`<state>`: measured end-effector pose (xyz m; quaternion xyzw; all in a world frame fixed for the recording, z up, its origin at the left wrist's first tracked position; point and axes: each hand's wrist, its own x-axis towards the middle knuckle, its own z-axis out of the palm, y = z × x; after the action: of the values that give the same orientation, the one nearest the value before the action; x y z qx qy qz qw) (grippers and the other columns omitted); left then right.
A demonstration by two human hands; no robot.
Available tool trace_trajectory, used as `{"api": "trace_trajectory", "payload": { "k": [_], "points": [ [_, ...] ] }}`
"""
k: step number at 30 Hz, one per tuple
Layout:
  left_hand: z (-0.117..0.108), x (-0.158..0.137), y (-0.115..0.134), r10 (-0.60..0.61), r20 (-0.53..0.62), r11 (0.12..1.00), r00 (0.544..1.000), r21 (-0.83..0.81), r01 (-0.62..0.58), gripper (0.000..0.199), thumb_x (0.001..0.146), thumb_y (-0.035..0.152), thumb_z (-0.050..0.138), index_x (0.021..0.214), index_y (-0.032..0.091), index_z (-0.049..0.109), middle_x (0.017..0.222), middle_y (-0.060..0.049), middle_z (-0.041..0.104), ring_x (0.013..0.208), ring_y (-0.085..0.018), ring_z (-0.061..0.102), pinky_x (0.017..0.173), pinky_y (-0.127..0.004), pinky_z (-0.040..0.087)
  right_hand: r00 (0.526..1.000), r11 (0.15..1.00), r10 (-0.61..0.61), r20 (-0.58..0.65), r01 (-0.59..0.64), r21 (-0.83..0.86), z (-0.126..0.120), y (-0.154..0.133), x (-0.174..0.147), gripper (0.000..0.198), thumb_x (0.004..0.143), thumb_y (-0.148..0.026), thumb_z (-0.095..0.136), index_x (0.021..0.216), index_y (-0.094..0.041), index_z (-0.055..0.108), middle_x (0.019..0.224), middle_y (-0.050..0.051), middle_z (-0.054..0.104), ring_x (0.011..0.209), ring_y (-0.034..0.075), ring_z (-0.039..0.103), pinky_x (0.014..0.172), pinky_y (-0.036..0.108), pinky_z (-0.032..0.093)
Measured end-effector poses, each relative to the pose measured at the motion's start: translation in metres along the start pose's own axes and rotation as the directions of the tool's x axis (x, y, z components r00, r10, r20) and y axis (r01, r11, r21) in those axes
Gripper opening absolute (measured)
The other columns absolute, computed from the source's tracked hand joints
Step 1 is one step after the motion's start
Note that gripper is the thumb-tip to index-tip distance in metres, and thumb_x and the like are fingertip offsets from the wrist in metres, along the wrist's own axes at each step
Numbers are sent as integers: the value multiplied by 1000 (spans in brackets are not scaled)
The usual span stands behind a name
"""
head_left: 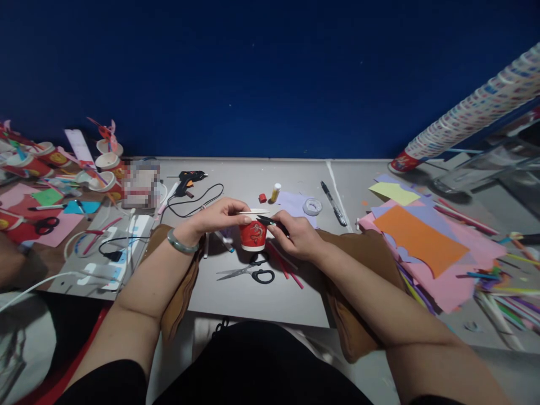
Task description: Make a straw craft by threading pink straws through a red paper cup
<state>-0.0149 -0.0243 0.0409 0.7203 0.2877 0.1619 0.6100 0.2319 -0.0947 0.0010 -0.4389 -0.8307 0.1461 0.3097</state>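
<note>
Two pinching grips: left hand [221, 215], red tapered paper cup [253, 237] (likely light, crushable; hold at rim); right hand [300, 235], slim black tool [265, 220].

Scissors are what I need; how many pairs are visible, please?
2: one pair lies on the near side of the red cup, the other pair at far left. The black tool in the right hand is unclear; more may be hidden.

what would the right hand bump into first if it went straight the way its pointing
Probably the red cup, close by the fingertips of the right hand, with the left hand beyond; depth is unclear, so it might pass in front.
</note>
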Motion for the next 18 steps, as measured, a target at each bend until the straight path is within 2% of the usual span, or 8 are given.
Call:
{"api": "trace_trajectory", "payload": {
  "k": [10,18],
  "points": [
    [0,0,1,1,13,999,1000,-35,-1,32,85,44,72,85,12,68,72,-1,62,65,-8,51,63,-21,41,1000,1000,-18,22,18,5,-2,-1,1,19,102,-35,43,94,-21,54,61,-2,53,52,14,47,56,25,33],
    [2,-1,3,-17,9,997,1000,-75,18,36,84,47,73,84,12,66,71,0,61,65,-8,50,62,-21,39,995,996,-91,-36,91,-25,1,1,-1,20,104,-35,42,96,-21,53,64,-2,54,54,13,49,56,25,35]
  ]
}}
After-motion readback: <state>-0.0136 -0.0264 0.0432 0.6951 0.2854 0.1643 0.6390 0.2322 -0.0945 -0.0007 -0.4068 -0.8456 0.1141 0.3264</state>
